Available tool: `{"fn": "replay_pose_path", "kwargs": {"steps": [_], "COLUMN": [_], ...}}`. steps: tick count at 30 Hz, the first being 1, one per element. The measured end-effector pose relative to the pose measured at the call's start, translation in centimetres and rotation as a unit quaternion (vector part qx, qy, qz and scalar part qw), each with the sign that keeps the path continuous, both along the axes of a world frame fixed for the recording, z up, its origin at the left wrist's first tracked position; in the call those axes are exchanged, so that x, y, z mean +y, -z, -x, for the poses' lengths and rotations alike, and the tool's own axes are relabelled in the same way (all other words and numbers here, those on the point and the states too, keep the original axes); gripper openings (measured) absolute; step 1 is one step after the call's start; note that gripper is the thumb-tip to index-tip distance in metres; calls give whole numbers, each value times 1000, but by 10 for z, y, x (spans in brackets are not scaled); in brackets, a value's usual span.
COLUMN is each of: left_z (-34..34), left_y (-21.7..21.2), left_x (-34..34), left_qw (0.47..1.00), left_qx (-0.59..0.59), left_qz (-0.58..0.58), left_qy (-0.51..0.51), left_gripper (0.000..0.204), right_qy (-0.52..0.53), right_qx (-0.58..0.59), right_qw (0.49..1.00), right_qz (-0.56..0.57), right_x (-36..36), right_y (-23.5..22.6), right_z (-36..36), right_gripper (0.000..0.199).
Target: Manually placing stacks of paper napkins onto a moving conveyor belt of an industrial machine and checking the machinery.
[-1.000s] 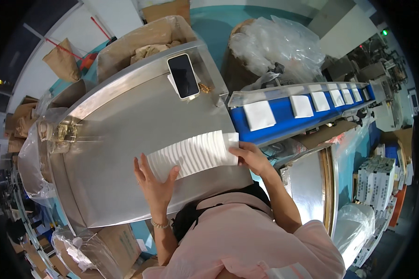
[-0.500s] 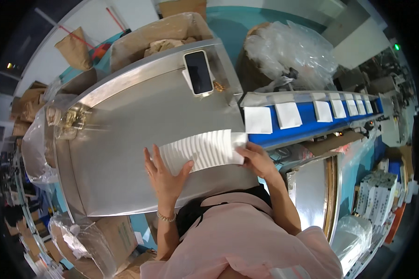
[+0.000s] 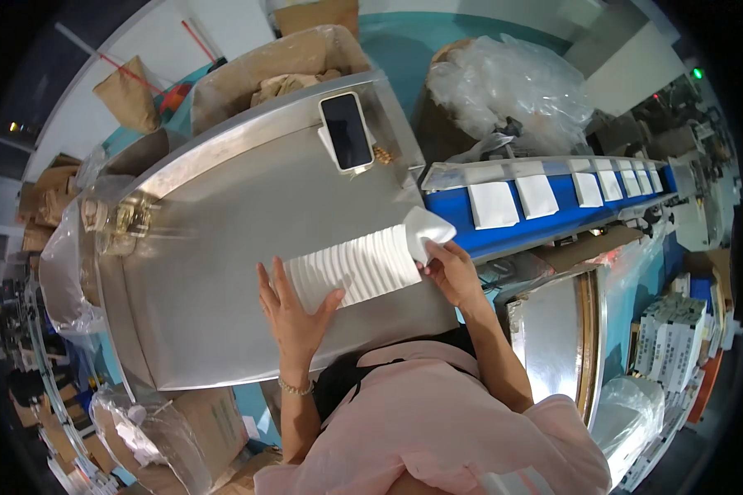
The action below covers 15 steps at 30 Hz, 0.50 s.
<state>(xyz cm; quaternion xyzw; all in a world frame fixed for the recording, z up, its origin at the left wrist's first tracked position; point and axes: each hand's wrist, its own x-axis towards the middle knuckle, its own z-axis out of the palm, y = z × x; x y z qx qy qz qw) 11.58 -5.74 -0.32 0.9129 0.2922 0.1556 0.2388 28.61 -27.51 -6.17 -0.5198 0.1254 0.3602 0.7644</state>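
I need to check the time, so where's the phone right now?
In the head view, the phone leans at the metal table's far edge, ahead of the white stack.

**Brushed metal, soft white paper**

Under the fingers (image 3: 274, 285) of the left hand (image 3: 293, 318) lies a matt white stack of paper pads (image 3: 355, 268). Below them, the metal table (image 3: 223, 239) looks smooth, dully glossy. Beyond the right hand's (image 3: 450, 272) fingertips runs a matt blue belt (image 3: 553, 210).

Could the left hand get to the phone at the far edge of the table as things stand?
Probably yes. The left hand lies flat at the near end of the white stack, and only bare steel table lies between it and the phone. It would be a long stretch across, though.
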Motion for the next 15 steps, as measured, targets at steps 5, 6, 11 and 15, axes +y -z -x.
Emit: {"fn": "replay_pose_path", "kwargs": {"steps": [5, 6, 11, 15], "left_z": [-5, -7, -8, -4], "left_y": [-5, -7, -1, 2], "left_x": [-7, -12, -13, -9], "left_qw": [999, 999, 1000, 999], "left_qx": [14, 17, 13, 18], "left_qz": [39, 49, 19, 29], "left_qy": [5, 3, 12, -1], "left_gripper": [110, 111, 109, 107], "right_qy": [-13, -96, -136, -114], "right_qx": [-89, -198, -198, 55], "right_qw": [987, 953, 954, 992], "right_qz": [135, 206, 178, 27], "right_x": [2, 5, 16, -17], "right_y": [-12, -18, -40, -9], "right_z": [13, 22, 23, 11], "right_gripper": [45, 51, 40, 31]}}
